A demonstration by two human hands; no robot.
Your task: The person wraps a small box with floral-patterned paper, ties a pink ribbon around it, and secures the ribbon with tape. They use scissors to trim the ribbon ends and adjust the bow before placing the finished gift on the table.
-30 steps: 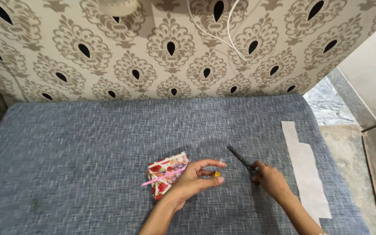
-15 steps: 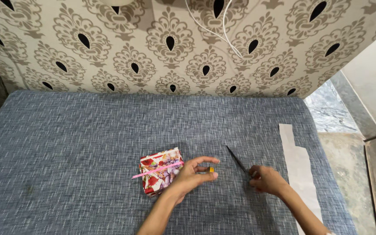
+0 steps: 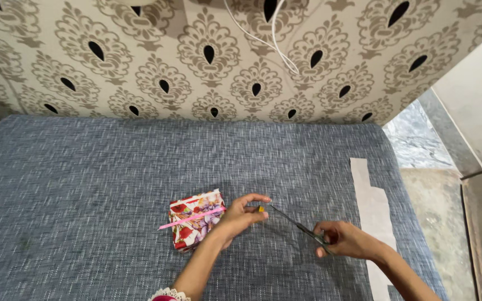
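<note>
A small yellow piece point(image 3: 261, 209), too small to be identified with certainty, is pinched between the thumb and forefinger of the left hand point(image 3: 241, 216), the other fingers being curled loosely beneath. A pair of dark scissors point(image 3: 297, 225) is held in the right hand point(image 3: 346, 239), whose fingers are closed around the handles; the blades appear nearly together, though blur prevents this from being settled. The long axis of the scissors runs from the right hand at lower right up toward the left hand, and the tips lie just beside the yellow piece, on its right. The yellow piece is thus met point-first by the blades, the left hand being the nearer one to it. Just behind the left hand, to its left, a small floral-wrapped packet point(image 3: 195, 226) with a pink ribbon point(image 3: 191, 218) across it rests on the blue-grey woven surface point(image 3: 85, 184). A long white strip point(image 3: 372, 206) lies well apart near the right edge.
</note>
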